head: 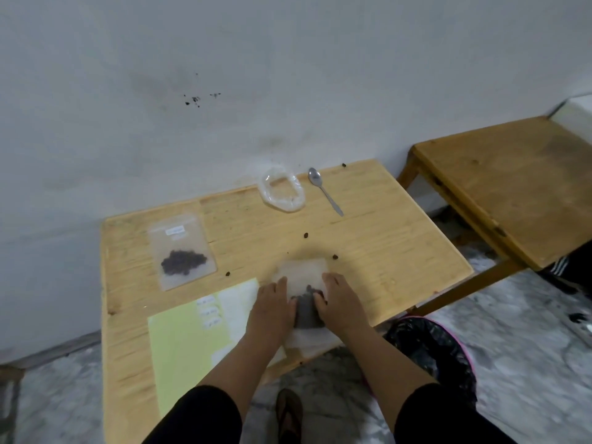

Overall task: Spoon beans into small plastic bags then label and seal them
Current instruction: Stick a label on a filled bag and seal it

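While both hands press the bag [302,277] flat at the table's [384,219] near edge, it's sealing time.
Left hand [272,302] and right hand [339,299] lie flat-fingered; I'd push beans away, then run the strip.

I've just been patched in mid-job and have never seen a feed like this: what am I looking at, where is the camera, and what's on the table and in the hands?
There is no machine here. One wide-angle camera worn on a person's head looks down at their two bare hands.

The left hand and right hand are both on a small plastic bag with dark beans in it, near the front edge of the wooden table. The picture is too blurred to tell how the fingers grip it.

Also on the table: a filled, labelled bag at the left, a yellow-green sheet with small white labels, a clear, seemingly empty plastic container, a metal spoon lying unused, and a few loose beans.
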`<state>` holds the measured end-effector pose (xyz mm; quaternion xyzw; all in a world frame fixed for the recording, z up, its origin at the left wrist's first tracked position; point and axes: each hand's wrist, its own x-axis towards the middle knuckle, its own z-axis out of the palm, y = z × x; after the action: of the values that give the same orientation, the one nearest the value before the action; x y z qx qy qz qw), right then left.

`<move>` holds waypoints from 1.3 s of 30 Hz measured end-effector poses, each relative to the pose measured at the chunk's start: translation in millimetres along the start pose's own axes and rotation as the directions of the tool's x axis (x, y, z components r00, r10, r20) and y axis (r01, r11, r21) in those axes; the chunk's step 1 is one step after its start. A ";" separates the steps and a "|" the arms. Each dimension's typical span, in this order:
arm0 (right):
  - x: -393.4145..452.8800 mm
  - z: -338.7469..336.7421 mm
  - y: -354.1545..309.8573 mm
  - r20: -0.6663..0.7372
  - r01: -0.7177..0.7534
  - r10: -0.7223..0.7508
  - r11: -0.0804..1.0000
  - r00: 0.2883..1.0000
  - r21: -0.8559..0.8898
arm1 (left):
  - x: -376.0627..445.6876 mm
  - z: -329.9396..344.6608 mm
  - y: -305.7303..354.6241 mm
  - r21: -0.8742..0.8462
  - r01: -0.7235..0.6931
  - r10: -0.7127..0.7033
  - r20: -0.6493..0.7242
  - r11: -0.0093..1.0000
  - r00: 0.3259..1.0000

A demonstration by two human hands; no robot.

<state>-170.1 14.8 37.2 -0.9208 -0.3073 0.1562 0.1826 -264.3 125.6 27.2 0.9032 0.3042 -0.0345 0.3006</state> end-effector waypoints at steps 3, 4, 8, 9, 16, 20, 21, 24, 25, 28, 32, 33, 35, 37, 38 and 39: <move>1.1 -0.8 0.3 -0.055 0.008 -0.005 0.999 0.998 0.053 | -0.5 -0.5 1.9 -0.096 0.008 -0.012 -0.045 0.995 0.999; 1.3 -1.6 -0.7 -0.079 0.012 -0.006 0.997 0.997 0.072 | -0.9 -2.0 2.3 -0.135 0.007 -0.015 -0.060 0.991 0.998; 4.2 -5.3 -10.5 -0.171 0.059 -0.028 0.983 0.985 0.177 | -2.3 -11.9 1.5 -0.263 -0.022 -0.014 -0.134 0.964 0.991; 5.1 -6.3 -14.4 -0.191 0.070 -0.030 0.976 0.981 0.208 | -3.4 -15.5 0.3 -0.290 -0.033 -0.015 -0.159 0.957 0.987; 3.8 -6.3 -72.8 -0.232 0.128 -0.059 0.947 0.971 0.293 | -15.6 -56.0 -29.7 -0.556 0.033 -0.179 -0.210 0.831 0.961; -6.4 10.4 -116.6 -0.136 0.161 -0.122 0.931 0.983 0.329 | -39.6 -80.5 -68.5 -0.686 0.031 -0.226 -0.197 0.727 0.954; -9.8 16.1 -125.9 -0.105 0.164 -0.136 0.923 0.985 0.348 | -46.4 -84.1 -80.2 -0.703 0.035 -0.234 -0.189 0.710 0.954; -19.9 36.6 -148.2 -0.011 0.146 -0.154 0.909 0.988 0.389 | -66.8 -91.5 -113.7 -0.750 0.085 -0.284 -0.141 0.656 0.948; -23.1 44.5 -153.8 0.012 0.141 -0.159 0.907 0.987 0.397 | -73.6 -92.1 -124.8 -0.760 0.107 -0.312 -0.131 0.641 0.941; -31.5 68.9 -161.9 0.048 0.105 -0.136 0.908 0.990 0.405 | -92.0 -92.3 -154.4 -0.755 0.182 -0.403 -0.116 0.629 0.908; -34.2 91.3 -153.6 0.048 0.011 -0.025 0.963 0.999 0.269 | -106.5 -89.8 -185.2 -0.767 0.242 -0.483 -0.100 0.595 0.870; -33.5 95.5 -151.8 0.045 0.000 -0.010 0.973 0.999 0.230 | -109.0 -89.5 -190.3 -0.771 0.241 -0.487 -0.100 0.589 0.868; -32.1 101.9 -151.7 0.030 -0.003 -0.002 0.985 1.000 0.173 | -112.1 -86.2 -199.5 -0.774 0.252 -0.502 -0.096 0.581 0.860; -30.1 106.5 -154.8 0.008 0.003 -0.005 0.988 1.000 0.157 | -113.9 -85.1 -202.8 -0.782 0.255 -0.507 -0.089 0.568 0.857; -29.0 108.4 -156.5 -0.006 0.004 -0.003 0.987 1.000 0.159 | -114.2 -84.0 -203.6 -0.786 0.256 -0.507 -0.084 0.563 0.858; -28.4 109.7 -157.8 -0.023 0.001 0.003 0.986 1.000 0.165 | -114.4 -83.3 -203.4 -0.795 0.251 -0.506 -0.080 0.552 0.859</move>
<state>-315.9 140.9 13.4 -0.9043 -0.2909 0.1704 0.2618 -483.3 241.1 17.2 0.5964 0.5213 0.1692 0.5864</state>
